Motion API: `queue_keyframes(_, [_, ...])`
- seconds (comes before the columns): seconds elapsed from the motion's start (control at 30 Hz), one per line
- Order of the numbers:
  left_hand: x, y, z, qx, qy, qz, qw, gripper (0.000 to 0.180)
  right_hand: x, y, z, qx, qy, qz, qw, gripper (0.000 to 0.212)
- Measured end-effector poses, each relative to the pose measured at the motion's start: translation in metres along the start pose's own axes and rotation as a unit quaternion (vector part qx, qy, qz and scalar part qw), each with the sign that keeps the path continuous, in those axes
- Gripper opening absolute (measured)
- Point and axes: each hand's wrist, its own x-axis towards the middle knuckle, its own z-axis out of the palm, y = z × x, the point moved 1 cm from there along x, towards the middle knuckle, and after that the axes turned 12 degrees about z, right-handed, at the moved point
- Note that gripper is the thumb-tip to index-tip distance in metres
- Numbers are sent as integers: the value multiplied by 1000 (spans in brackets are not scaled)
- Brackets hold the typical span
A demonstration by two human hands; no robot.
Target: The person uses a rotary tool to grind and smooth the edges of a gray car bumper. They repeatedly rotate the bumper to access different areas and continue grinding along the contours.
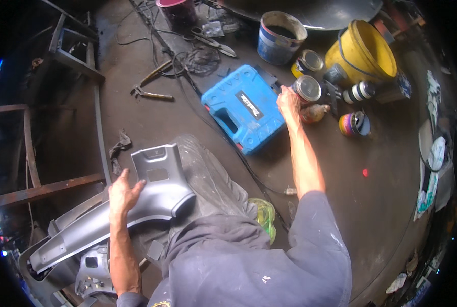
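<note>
My left hand lies on a silver-grey moulded panel, thumb spread away from the fingers near its inner corner. The panel looks like a vehicle body part: a long narrow arm, a curved edge and a rectangular recess at its wide end. That wide end rests over my leg. Stretched forward, my right hand has its fingers bent in beside a lidded tin, at the right edge of a blue tool case. Whatever those fingers hold, if anything, is hidden. A small bottle lies just right of my wrist.
Beyond the case stand a paint-stained bucket, a yellow bucket and an open colourful tin. A hammer-like tool, shears and cables lie on the floor. Metal frames stand at left; another grey part lies below.
</note>
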Motion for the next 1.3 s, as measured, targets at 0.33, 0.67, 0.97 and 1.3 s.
queue_keyframes(0.33, [18, -23, 12, -92, -136, -73, 984, 61, 95, -27, 14, -49, -36, -43, 997, 32])
queue_keyframes(0.67, [20, -10, 22, -136, -93, -81, 983, 59, 120, 35, 61, -250, -148, -30, 956, 30])
queue_keyframes(0.97, [-20, 32, -12, -322, 165, -4, 932, 51, 10, -76, -116, 4, 89, -67, 994, 40])
queue_keyframes(1.3, [-52, 129, 59, -606, -17, -7, 795, 47, -292, -190, -146, 455, -382, -73, 801, 41])
